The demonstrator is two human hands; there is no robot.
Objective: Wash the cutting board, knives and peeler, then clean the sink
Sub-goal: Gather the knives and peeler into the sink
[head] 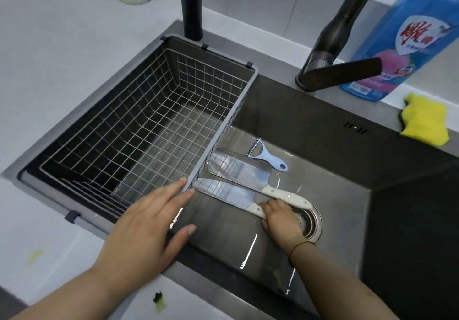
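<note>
Left hand [149, 220] spread, fingertips on basket [220, 133] rim. Right hand [280, 218] curled round near knife [223, 193] handle. Risk: wet-handle slip, knuckle cut on second knife [238, 168] just beyond.

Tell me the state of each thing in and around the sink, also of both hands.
wire basket: empty, set in the sink.
nearer cleaver: flat on sink floor, right hand grips its handle.
farther cleaver: flat on sink floor.
peeler: flat, untouched.
faucet: no water seen running.
sponge: on the sink's rim.
left hand: straight fingers touch basket corner.
</note>
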